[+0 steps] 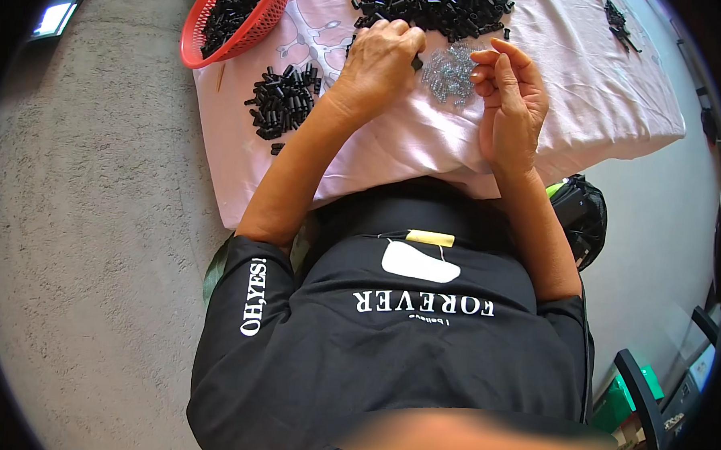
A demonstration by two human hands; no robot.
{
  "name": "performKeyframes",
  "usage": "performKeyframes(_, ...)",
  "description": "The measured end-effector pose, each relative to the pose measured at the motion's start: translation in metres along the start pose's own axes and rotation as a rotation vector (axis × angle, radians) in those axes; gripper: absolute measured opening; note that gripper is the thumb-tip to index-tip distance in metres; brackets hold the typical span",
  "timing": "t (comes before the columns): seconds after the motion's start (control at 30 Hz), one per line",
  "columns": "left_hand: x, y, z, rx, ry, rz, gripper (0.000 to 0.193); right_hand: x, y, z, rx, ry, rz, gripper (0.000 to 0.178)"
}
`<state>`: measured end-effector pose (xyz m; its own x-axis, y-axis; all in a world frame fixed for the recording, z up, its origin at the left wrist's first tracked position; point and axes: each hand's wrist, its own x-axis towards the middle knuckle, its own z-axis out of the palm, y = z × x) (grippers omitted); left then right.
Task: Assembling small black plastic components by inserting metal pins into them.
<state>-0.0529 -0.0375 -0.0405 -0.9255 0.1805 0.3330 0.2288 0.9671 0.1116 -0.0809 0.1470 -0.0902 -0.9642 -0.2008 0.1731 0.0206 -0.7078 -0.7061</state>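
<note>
My left hand (381, 65) is over the cloth in front of a large heap of small black tube-like pieces (434, 9). Its fingers are bent and pressed together, with their tips turned away from view. A small dark piece (417, 64) pokes out beside them. Right of it lies a patch of tiny shiny, clear-silvery pieces (449, 74), too small to name surely. At that patch's right edge is my right hand (514, 103), its fingers loosely curled and its thumb standing apart. Nothing shows between them. More black tube pieces (281, 101) lie in a smaller pile left of my left wrist.
A red plastic basket (278, 12) of black pieces stands at the table's far left. A few dark pieces (619, 25) lie far right. Pink cloth (590, 114) covers the table. A black bag (582, 214) is below its right edge. Boxes (630, 398) stand lower right.
</note>
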Motion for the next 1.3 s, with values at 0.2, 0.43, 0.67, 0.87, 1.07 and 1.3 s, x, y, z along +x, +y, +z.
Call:
performKeyframes(0.2,-0.024,0.001,-0.024,-0.054,-0.175,-0.01,0.026,0.0,0.0,0.001,-0.029,-0.004,0.002,0.019)
performKeyframes(0.43,-0.013,0.004,-0.018,-0.159,-0.01,-0.022,0.024,0.0,0.0,0.002,-0.068,-0.021,-0.008,0.019)
performKeyframes(0.67,0.006,0.005,0.001,-0.114,-0.068,-0.065,0.022,0.0,0.001,0.001,-0.084,-0.019,0.001,0.018)
performKeyframes(0.87,0.011,0.006,0.001,-0.06,-0.164,-0.124,0.021,0.0,0.0,0.003,-0.088,-0.009,0.007,0.018)
performKeyframes(1.07,0.002,0.001,-0.002,-0.101,-0.089,-0.069,0.023,-0.001,0.0,0.004,-0.111,-0.018,0.013,0.017)
performKeyframes(1.3,-0.009,0.007,-0.019,-0.251,0.005,0.002,0.027,-0.005,0.013,0.013,-0.457,-0.075,-0.041,0.021)
